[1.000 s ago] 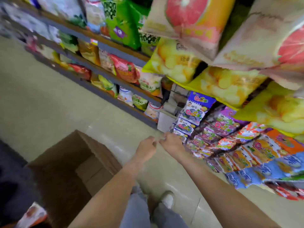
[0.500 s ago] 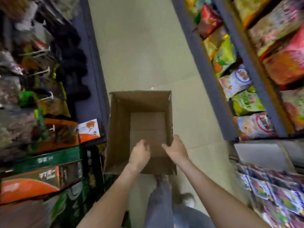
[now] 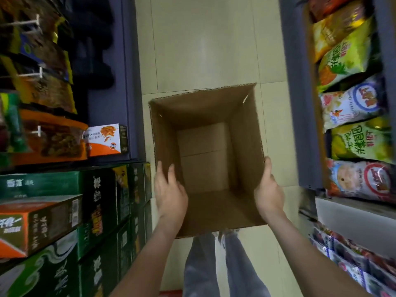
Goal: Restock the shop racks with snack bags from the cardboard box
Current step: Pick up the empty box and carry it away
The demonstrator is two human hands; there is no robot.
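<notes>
Both hands have moved apart: the left hand point(image 3: 170, 189) now clasps the left wall of the cardboard box point(image 3: 205, 108), and the right hand point(image 3: 269, 187) clasps its right wall. The box looks empty inside. Snack bags point(image 3: 351, 103) fill the rack point(image 3: 295, 103) to the right of the box, so restocking seems finished.

cardboard box point(image 3: 205, 108): 1 | hands: 2, left hand point(image 3: 170, 194), right hand point(image 3: 269, 189)
</notes>
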